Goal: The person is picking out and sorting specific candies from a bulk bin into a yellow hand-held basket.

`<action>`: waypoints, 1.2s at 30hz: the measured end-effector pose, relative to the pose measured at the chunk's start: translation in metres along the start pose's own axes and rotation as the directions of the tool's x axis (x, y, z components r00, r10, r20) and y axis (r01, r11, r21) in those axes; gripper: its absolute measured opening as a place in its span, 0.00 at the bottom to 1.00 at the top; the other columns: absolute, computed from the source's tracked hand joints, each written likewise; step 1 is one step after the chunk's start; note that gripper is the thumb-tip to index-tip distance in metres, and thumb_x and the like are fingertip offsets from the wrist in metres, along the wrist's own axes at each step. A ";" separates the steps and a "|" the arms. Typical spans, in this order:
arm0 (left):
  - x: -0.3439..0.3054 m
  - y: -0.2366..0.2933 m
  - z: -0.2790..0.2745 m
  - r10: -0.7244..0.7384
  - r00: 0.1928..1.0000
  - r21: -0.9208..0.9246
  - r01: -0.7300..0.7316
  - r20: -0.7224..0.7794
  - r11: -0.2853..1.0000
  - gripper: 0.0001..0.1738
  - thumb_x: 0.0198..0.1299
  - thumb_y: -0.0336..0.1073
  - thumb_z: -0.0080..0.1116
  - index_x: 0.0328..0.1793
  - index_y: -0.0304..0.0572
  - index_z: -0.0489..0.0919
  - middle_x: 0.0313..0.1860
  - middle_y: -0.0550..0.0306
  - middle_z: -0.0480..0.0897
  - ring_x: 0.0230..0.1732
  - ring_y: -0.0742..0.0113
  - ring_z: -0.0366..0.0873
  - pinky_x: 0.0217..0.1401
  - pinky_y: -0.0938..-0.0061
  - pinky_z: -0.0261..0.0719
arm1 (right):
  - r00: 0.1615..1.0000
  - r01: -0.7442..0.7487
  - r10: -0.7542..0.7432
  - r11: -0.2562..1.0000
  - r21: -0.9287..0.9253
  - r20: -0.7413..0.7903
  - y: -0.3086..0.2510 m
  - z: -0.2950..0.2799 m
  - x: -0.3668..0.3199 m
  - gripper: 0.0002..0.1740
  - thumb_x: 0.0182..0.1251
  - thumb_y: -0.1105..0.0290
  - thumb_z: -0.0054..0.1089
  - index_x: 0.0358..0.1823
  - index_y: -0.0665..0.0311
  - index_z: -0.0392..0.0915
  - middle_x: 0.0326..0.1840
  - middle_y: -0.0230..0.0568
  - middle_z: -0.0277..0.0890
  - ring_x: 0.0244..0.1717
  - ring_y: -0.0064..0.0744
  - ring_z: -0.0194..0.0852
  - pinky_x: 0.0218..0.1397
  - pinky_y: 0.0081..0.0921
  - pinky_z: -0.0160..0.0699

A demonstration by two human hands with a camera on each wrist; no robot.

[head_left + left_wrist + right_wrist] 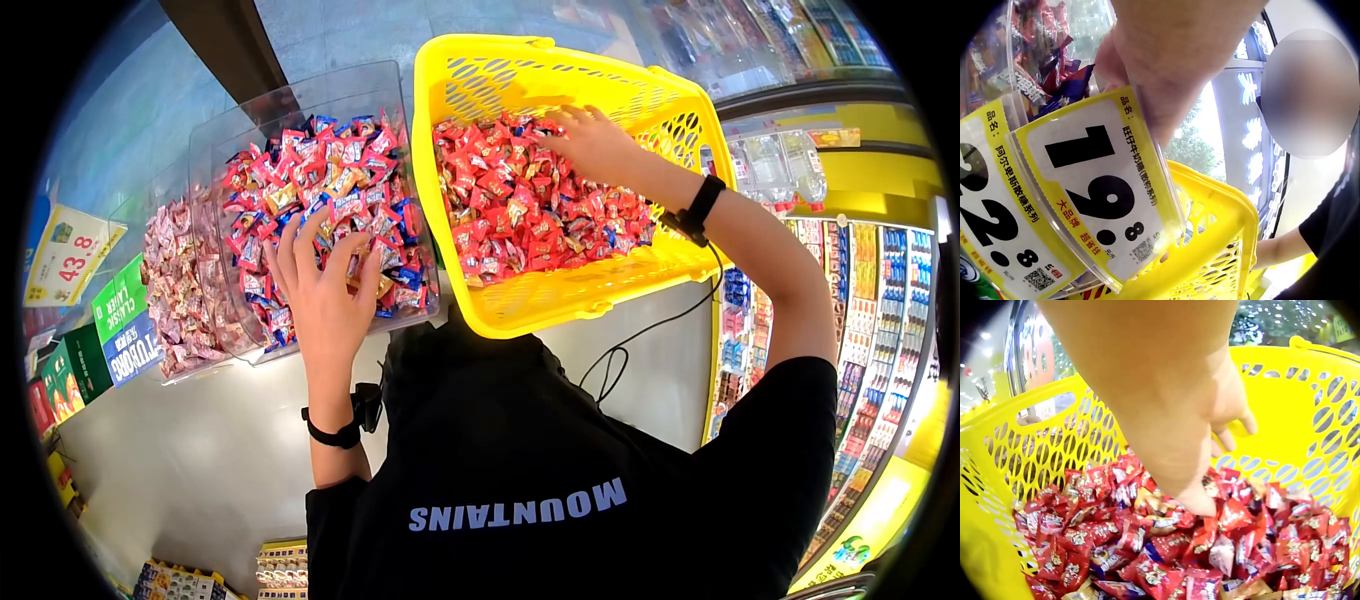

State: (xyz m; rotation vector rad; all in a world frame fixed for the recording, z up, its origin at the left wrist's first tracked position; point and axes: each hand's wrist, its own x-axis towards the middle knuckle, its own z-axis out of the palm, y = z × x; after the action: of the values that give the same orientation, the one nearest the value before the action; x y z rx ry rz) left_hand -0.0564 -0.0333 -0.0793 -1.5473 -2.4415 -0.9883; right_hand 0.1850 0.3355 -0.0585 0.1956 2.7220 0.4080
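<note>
In the head view, the left hand (330, 275) is over the clear bin of wrapped candies (300, 165), its fingers spread and bent slightly down onto the red, blue and gold pieces. Whether it touches a piece is unclear. The right hand (592, 142) reaches into the yellow basket (434, 190), above a heap of mostly red candies (510, 215). From the right wrist view, the right hand (1191, 444) points its thumb down at the red candies (1166, 550), with the other fingers loosely extended. A price tag (1097, 181) covers most of the left hand's fingers in the left wrist view.
A second bin of pale pink candies (180, 285) adjoins on the left, near a price sign (75, 255). Stocked shelves (860, 350) stand at the right. A black cable (640, 335) hangs from the right wrist. Clear bottles (780, 170) are beyond the basket.
</note>
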 end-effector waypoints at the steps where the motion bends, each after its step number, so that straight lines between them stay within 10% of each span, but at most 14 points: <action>1: 0.000 0.000 0.000 0.001 1.000 0.007 -0.001 0.001 1.000 0.11 0.63 0.39 0.76 0.50 0.52 0.90 0.74 0.52 0.77 0.81 0.40 0.66 0.87 0.34 0.52 | 0.990 0.118 -0.109 0.988 0.103 -0.091 -0.009 -0.006 0.004 0.38 0.57 0.67 0.76 0.73 0.48 0.79 0.82 0.46 0.69 0.85 0.55 0.62 0.83 0.59 0.66; 8: -0.001 0.000 0.001 -0.003 1.000 0.031 0.003 0.008 1.000 0.12 0.63 0.38 0.76 0.52 0.51 0.90 0.75 0.50 0.78 0.82 0.41 0.65 0.88 0.37 0.51 | 0.634 0.754 -0.673 0.648 0.108 -0.382 -0.102 -0.015 0.015 0.38 0.54 0.47 0.82 0.69 0.37 0.81 0.88 0.33 0.62 0.89 0.54 0.55 0.86 0.72 0.52; 18: -0.002 -0.003 0.005 -0.029 0.999 0.034 0.029 -0.013 0.999 0.12 0.63 0.39 0.76 0.51 0.53 0.91 0.73 0.51 0.77 0.81 0.42 0.67 0.88 0.33 0.50 | 0.860 0.504 -0.485 0.855 0.119 -0.160 -0.045 -0.029 0.008 0.53 0.44 0.43 0.87 0.77 0.29 0.74 0.90 0.33 0.58 0.91 0.52 0.49 0.87 0.76 0.46; 23: 0.000 -0.001 0.005 -0.030 0.999 0.048 0.031 -0.030 0.998 0.11 0.62 0.38 0.77 0.50 0.52 0.90 0.73 0.49 0.78 0.80 0.41 0.68 0.87 0.37 0.53 | 0.914 0.363 -0.261 0.868 0.339 -0.309 -0.008 -0.022 -0.001 0.34 0.64 0.51 0.75 0.73 0.44 0.79 0.90 0.41 0.56 0.89 0.60 0.51 0.84 0.68 0.59; 26: 0.001 -0.001 0.005 -0.022 0.999 0.074 0.024 -0.026 0.997 0.12 0.63 0.37 0.76 0.52 0.48 0.90 0.74 0.47 0.78 0.80 0.38 0.67 0.85 0.41 0.60 | 0.959 0.284 -0.281 0.951 0.125 -0.044 0.004 -0.013 -0.019 0.24 0.65 0.52 0.75 0.61 0.49 0.86 0.90 0.44 0.57 0.89 0.57 0.53 0.85 0.64 0.59; 36: 0.001 -0.002 0.006 -0.036 0.998 0.091 0.040 -0.046 0.995 0.11 0.62 0.38 0.77 0.50 0.49 0.91 0.74 0.49 0.78 0.80 0.38 0.67 0.85 0.40 0.60 | 0.966 0.258 -0.252 0.922 0.287 -0.058 -0.016 0.020 -0.036 0.24 0.49 0.61 0.83 0.52 0.48 0.90 0.88 0.44 0.59 0.91 0.55 0.48 0.88 0.64 0.54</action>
State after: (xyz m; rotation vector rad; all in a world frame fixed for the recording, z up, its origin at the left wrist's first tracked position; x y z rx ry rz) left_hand -0.0570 -0.0296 -0.0838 -1.4394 -2.4578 -0.8920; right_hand 0.2248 0.3185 -0.0686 -0.0876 2.7667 -0.0703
